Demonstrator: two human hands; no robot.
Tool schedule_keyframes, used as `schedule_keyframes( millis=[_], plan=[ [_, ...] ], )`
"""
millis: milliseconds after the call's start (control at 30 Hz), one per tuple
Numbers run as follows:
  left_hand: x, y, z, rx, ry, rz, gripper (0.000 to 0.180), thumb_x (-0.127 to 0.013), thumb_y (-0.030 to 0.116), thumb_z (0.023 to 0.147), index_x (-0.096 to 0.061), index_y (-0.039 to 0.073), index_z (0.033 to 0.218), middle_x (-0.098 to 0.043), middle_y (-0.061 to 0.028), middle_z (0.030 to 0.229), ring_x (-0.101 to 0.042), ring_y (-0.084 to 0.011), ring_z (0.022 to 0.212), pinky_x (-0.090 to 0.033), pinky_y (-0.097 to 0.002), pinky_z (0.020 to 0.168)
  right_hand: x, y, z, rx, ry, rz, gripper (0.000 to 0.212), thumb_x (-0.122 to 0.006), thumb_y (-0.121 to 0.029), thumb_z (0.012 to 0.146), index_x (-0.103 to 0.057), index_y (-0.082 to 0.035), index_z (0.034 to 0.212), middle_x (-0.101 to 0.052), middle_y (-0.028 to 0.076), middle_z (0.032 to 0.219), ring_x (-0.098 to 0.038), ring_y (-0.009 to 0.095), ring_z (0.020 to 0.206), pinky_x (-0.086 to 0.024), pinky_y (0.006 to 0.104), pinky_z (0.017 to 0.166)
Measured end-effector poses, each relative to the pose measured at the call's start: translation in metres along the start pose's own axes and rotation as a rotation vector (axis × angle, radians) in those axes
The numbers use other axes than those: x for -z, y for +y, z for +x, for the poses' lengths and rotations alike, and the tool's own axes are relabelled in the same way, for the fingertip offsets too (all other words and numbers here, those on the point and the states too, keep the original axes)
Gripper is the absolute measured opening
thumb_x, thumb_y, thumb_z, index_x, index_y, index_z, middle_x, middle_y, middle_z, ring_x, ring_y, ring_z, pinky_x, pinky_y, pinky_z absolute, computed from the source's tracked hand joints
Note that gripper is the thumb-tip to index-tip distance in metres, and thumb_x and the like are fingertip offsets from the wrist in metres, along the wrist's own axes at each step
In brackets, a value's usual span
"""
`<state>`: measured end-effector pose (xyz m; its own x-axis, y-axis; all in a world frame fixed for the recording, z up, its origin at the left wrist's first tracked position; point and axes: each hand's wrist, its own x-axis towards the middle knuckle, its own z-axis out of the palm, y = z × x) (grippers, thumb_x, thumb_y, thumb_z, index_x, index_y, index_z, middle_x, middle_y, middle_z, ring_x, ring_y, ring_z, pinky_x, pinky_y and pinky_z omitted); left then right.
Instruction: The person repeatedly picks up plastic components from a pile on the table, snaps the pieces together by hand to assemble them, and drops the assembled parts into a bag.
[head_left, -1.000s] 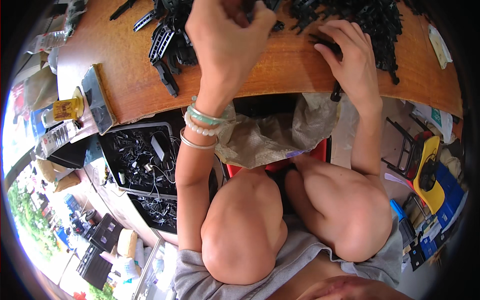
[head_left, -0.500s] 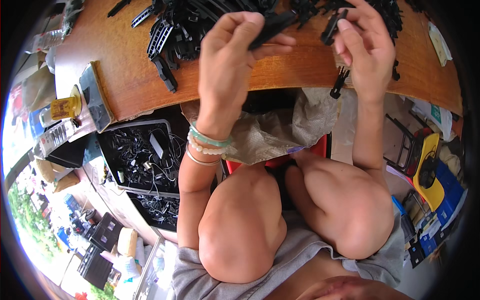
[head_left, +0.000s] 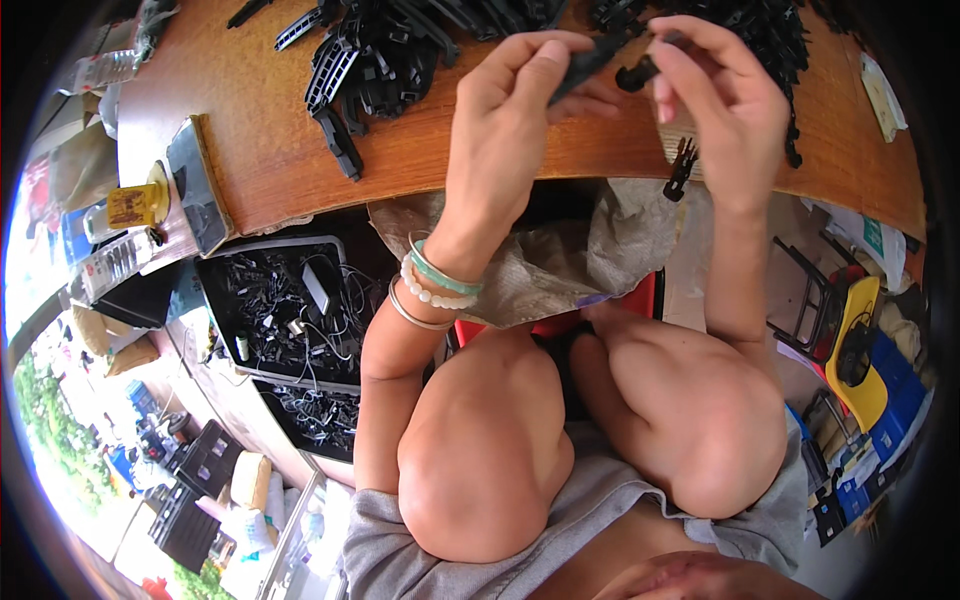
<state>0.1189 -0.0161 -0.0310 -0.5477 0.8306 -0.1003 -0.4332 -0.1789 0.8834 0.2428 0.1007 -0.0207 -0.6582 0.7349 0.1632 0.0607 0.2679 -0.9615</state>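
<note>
Head view (only one): L hand [head_left: 503, 125] is above the front of the brown wooden bench [head_left: 250, 105], thumb & fingers pinching a long flat black plastic piece [head_left: 588, 68]. R hand [head_left: 735, 110] is just beside it, thumb & fingers grasping a small dark hooked plastic part [head_left: 636, 74]. Both pcs are in the air, close together; blur hides whether they touch, so can't tell.

Main risk: a drop. Both grips look like fingertip pinches, so a slip or twist could flick either pc loose. Right below is the gaping beige woven sack [head_left: 540, 270], so a lost part could land in there or go on to the floor. Small hooked one prob. easier to lose, b/c so little of it shows past the fingers.

2nd risk: pushing the pcs together off-angle, w/ nothing under them, could bend or snap thin plastic, or pinch skin.

3rd: a dark forked plastic clip [head_left: 681, 172] is at the bench's front edge, near R wrist; can't tell what supports it. A forearm knock could send it down.

Also, the heap of slatted black parts [head_left: 375, 85] to the left & the tangled black heap [head_left: 770, 80] to the right look loose; a careless elbow or sleeve could spill pcs.
</note>
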Motion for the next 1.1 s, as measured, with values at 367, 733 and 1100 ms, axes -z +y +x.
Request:
schedule_keyframes(
  millis=[367,733,1100],
  plan=[
    [0.008,0.007,-0.011,-0.008,-0.094,0.341,0.031,-0.065,0.009,0.084,-0.062,-0.003,0.112,-0.067,-0.0072,0.081,-0.057,-0.0100,0.067,-0.046,-0.0234,0.059,-0.001,-0.003,-0.006,0.372,-0.144,-0.060,0.017,-0.065,0.011,0.077,-0.068,0.003,0.092,-0.062,0.008,0.093,-0.060,0.012,0.077,-0.051,0.0217,0.065],
    [0.006,0.013,-0.021,-0.506,-0.208,0.833,0.030,-0.071,0.005,0.076,-0.062,0.000,0.105,-0.066,-0.0163,0.083,-0.066,-0.0314,0.070,-0.052,-0.0337,0.059,0.001,-0.009,-0.013,0.466,-0.089,-0.243,0.025,-0.070,-0.009,0.080,-0.064,0.002,0.101,-0.060,0.008,0.097,-0.056,0.015,0.080,-0.045,0.0231,0.065],
    [-0.002,0.019,-0.028,-0.387,-0.180,0.732,0.023,-0.070,0.003,0.079,-0.064,-0.004,0.100,-0.069,-0.0076,0.072,-0.068,-0.0117,0.065,-0.051,-0.0213,0.060,-0.006,-0.008,-0.015,0.477,-0.033,-0.154,0.024,-0.075,-0.012,0.073,-0.065,-0.001,0.093,-0.062,0.008,0.082,-0.057,0.016,0.068,-0.044,0.0254,0.058]
  ],
)
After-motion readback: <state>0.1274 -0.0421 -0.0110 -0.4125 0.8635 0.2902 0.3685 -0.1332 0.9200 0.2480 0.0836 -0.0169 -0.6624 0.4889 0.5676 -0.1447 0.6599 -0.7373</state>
